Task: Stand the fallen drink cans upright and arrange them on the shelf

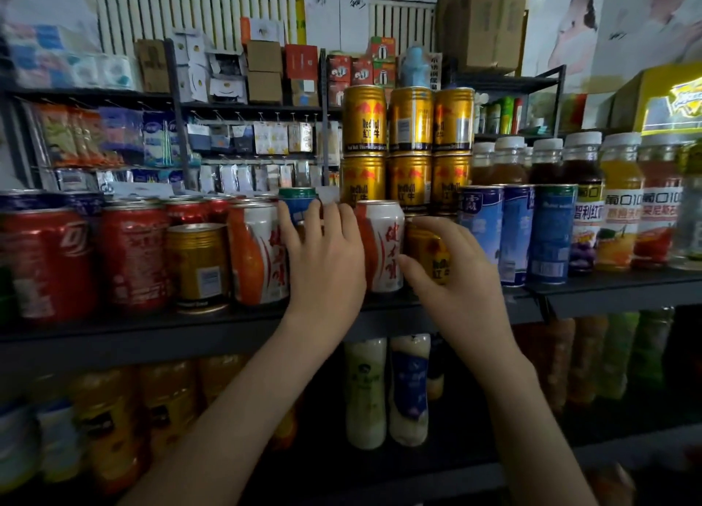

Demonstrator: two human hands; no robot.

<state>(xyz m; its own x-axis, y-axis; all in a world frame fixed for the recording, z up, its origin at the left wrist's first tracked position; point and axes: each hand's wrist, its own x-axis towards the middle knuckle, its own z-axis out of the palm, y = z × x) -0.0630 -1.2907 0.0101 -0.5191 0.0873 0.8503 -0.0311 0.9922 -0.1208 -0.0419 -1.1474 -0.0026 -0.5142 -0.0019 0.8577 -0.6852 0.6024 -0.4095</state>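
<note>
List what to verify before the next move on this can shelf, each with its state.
1. Grip of right hand on front gold can: ok.
2. Front gold can upright: ok.
3. What the left hand holds, reaching between the white-orange cans: cannot tell.
4. Both white-orange cans upright: ok.
5. Stacked gold cans behind stand straight: ok.
6. Any fallen can left: cannot tell; the hands hide the gap.
</note>
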